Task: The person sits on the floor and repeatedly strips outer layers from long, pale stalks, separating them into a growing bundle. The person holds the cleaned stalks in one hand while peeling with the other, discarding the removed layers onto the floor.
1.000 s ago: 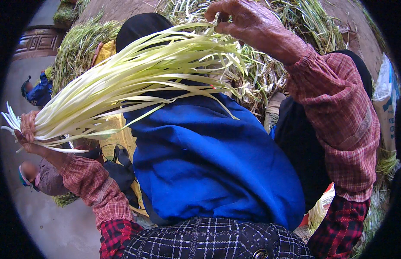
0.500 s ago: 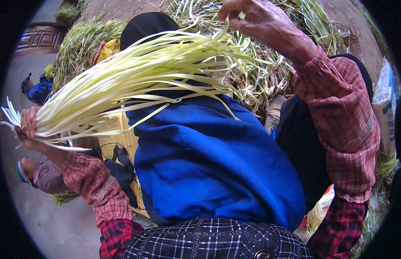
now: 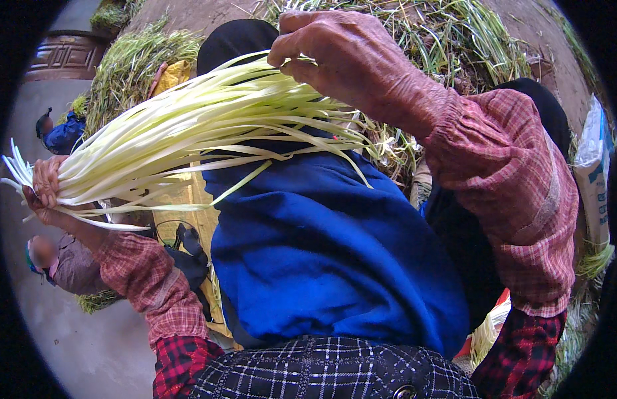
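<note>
Left grip: closed around the pale leek bunch at its white ends.
Right grip: fingers pinching the leaf tips.

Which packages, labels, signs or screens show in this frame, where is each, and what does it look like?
White sack: far right edge of the view, upright beside the person's right sleeve, tall and narrow, white with blue print down its side.
No signs or screens show, and no other package that I can tell.
</note>
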`<state>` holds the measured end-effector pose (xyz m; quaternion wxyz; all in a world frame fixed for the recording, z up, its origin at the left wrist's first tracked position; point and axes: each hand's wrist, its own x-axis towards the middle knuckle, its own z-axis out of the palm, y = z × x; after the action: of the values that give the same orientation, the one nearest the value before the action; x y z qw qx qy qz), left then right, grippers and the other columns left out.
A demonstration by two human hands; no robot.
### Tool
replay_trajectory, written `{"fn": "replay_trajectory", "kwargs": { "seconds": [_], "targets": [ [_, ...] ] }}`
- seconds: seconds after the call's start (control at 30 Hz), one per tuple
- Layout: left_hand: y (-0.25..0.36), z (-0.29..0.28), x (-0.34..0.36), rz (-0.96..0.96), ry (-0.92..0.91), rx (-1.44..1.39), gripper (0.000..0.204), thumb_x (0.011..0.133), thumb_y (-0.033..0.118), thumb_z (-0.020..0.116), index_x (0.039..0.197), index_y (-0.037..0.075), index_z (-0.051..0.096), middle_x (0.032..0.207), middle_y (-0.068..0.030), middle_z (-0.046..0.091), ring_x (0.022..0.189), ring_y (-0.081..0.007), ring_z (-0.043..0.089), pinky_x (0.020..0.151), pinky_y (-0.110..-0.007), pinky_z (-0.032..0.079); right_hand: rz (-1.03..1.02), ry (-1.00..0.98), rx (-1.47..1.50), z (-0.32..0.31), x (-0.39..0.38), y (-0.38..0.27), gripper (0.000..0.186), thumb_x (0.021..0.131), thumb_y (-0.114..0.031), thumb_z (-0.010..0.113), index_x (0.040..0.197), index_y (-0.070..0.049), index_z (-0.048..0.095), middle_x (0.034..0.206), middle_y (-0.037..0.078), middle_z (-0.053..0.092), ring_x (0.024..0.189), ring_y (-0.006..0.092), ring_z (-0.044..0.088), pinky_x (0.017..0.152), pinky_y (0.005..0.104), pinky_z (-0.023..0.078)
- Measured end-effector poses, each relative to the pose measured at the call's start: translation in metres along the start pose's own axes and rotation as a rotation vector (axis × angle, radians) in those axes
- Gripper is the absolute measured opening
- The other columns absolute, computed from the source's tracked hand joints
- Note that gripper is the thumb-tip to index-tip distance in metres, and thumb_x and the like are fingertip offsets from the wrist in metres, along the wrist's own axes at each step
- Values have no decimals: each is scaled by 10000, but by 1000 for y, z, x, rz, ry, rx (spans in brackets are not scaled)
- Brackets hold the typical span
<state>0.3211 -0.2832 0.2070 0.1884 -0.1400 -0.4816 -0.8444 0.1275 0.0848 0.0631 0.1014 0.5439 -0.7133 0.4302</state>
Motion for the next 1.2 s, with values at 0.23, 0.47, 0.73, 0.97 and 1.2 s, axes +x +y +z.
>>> {"fn": "replay_trajectory", "kwargs": {
  "seconds": [0.23, 0.47, 0.73, 0.97, 1.2],
  "targets": [
    [-1, 7, 5, -29, 5, 1, 321, 787, 100, 653, 594, 165, 404, 520, 69, 451, 513, -37, 431, 669, -164, 415, -50, 31, -136, 10, 10, 1, 69, 752, -104, 583, 754, -52, 628, 797, 127, 588, 689, 317, 614, 586, 442, 473],
    [2, 4, 4, -45, -24, -4, 322, 798, 102, 640, 593, 171, 401, 518, 73, 442, 529, -31, 431, 684, -161, 411, -54, 25, -202, 18, 14, 0, 74, 738, -108, 571, 711, -55, 616, 775, 128, 575, 655, 312, 608, 555, 455, 460],
    [-6, 11, 6, -16, -37, -28, 305, 802, 128, 610, 592, 158, 391, 533, 62, 429, 497, -40, 408, 663, -179, 403, -106, 218, -126, 27, 21, -4, 83, 755, -117, 588, 735, -47, 628, 750, 135, 606, 650, 305, 622, 563, 440, 474],
    [-3, 15, 10, 12, -19, 13, 320, 790, 109, 626, 588, 174, 388, 523, 79, 419, 485, -25, 423, 657, -166, 409, 10, -21, -37, 17, 30, -10, 88, 730, -127, 607, 764, -84, 677, 765, 139, 642, 746, 336, 631, 608, 441, 486],
    [-5, 17, 7, 24, -3, 114, 313, 790, 125, 628, 593, 177, 390, 523, 80, 414, 519, -21, 421, 688, -158, 394, 119, 41, 359, 20, 29, -2, 106, 762, -128, 599, 767, -23, 613, 689, 168, 588, 669, 325, 613, 602, 431, 463]
  ]
}}
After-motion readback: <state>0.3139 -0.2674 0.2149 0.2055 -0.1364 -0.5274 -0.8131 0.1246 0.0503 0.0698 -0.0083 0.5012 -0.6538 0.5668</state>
